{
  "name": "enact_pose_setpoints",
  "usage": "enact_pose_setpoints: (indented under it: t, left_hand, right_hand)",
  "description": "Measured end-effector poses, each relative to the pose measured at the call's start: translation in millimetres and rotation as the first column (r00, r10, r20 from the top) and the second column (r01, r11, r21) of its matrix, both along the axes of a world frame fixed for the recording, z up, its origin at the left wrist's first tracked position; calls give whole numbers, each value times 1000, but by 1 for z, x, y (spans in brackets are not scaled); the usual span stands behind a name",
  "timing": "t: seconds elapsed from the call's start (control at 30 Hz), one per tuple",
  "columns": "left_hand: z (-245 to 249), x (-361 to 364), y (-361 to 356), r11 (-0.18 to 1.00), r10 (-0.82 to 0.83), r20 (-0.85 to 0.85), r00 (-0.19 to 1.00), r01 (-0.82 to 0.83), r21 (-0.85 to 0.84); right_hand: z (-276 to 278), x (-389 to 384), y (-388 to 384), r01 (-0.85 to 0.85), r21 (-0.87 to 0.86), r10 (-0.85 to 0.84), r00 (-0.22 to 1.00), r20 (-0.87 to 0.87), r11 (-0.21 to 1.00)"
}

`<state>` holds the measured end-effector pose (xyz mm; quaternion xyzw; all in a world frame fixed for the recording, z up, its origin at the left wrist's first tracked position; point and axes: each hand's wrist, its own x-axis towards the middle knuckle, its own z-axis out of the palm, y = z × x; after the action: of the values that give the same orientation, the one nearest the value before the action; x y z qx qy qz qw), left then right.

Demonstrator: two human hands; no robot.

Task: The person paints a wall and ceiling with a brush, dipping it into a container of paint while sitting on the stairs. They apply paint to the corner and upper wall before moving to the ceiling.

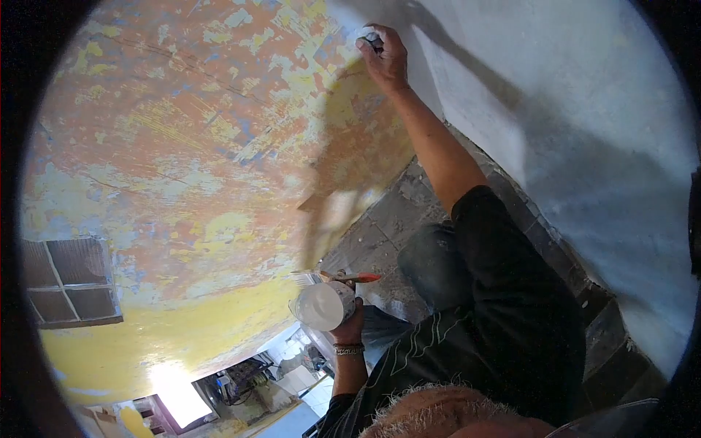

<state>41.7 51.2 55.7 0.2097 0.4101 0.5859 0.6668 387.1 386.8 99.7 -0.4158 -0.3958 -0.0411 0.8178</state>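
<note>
My right hand [387,62] is raised at arm's length, fingers closed around a small whitish-grey wad [370,36]. It is pressed close against the patchy wall [241,131], near the corner; I cannot tell whether the wad is a sponge or a cloth. Down by my body, my left hand [352,321] grips a small plastic bucket [321,306] with pale, whitish contents. A paintbrush [358,277] with a red-tipped handle lies across the bucket's rim by the same hand, its bristles toward the wall.
A smooth whitish wall [584,109] meets the scraped orange, yellow and blue one at the corner. Dusty dark tiles [394,212] cover the floor. A small paned window [71,281] sits at the left. Beyond a bright opening [179,401], cluttered items [237,379] stand at the bottom.
</note>
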Motion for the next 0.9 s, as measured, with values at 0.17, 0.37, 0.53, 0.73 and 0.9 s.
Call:
enact_pose_setpoints:
  t: [0.17, 0.37, 0.53, 0.73, 0.9]
  left_hand:
    - [-3, -6, -2, 999, -33, -89, 996, 29, -43]
    - [-9, -15, -4, 961, -150, -976, 157, 256, -106]
    - [2, -3, -1, 994, -89, -386, 918, 104, 20]
    - [-6, -5, -6, 961, -41, -805, 592, 242, 130]
    - [-11, -13, -8, 996, -50, -9, 999, 50, 68]
  right_hand:
    - [-3, 1, 0, 13, -9, -12, 998, 61, 1000]
    - [-7, -3, 5, -8, 11, 8, 1000, 15, 1000]
    - [-2, -5, 2, -40, 1, 40, 999, -34, 999]
    - [2, -3, -3, -31, 10, 31, 998, 53, 999]
    - [-2, 0, 0, -54, 42, 51, 996, 78, 998]
